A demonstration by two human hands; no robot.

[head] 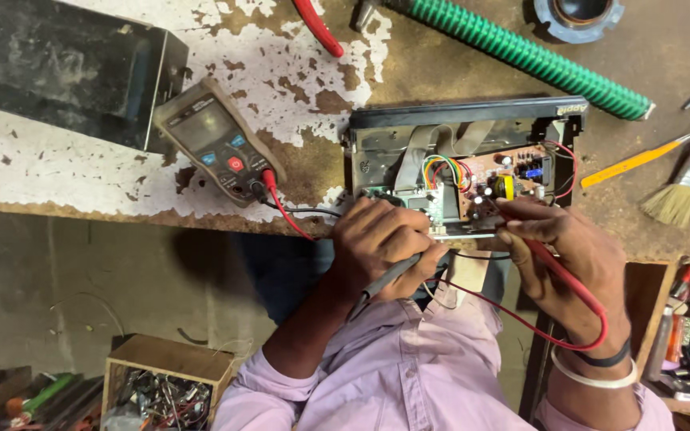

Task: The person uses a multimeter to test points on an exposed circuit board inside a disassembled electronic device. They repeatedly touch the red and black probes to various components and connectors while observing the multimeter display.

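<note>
Now my left hand pinches the black probe, my right hand grips the red probe; both tips point far toward the circuit board, right hand nearer.

The workbench is showing rough wood under flaking white paint. At one o'clock, a glossy ribbed green plastic hose is lying.

Multimeter on workbench left of opened device, hose behind it, brush to its right
</note>
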